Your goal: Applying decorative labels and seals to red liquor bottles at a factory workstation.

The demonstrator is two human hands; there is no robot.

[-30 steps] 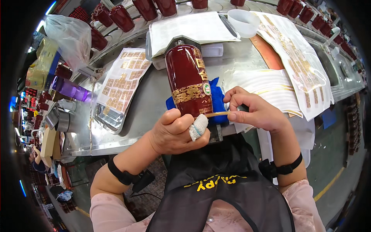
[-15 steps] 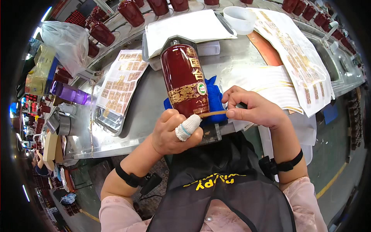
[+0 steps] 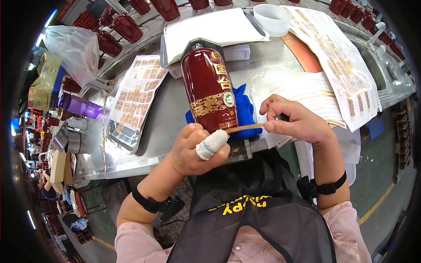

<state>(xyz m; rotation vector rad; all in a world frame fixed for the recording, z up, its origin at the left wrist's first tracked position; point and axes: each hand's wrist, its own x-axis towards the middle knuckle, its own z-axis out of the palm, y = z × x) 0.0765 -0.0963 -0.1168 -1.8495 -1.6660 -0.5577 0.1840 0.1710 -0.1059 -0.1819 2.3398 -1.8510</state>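
A dark red bottle point(image 3: 206, 87) with gold lettering and a gold band lies in front of me, its neck pointing away, in a dark angled holder. A blue cloth point(image 3: 245, 109) is bunched under and beside it. At the bottle's near end my left hand point(image 3: 197, 149) is closed, with a white finger cover on one finger; its thumb presses one end of a thin gold strip point(image 3: 245, 128) against the bottle. My right hand point(image 3: 298, 120) pinches the strip's other end and holds it taut to the right.
To the left, a metal tray point(image 3: 129, 147) carries a sheet of gold stickers point(image 3: 138, 94). White strips with gold edges point(image 3: 302, 94) and another sticker sheet point(image 3: 337, 65) lie to the right. Beyond are a white paper stack point(image 3: 210, 30), a translucent bowl point(image 3: 272, 22) and more red bottles point(image 3: 164, 8).
My right hand has moved slightly to the right, and more of the gold strip shows between my hands. Bottles at the back left have shifted to the right.
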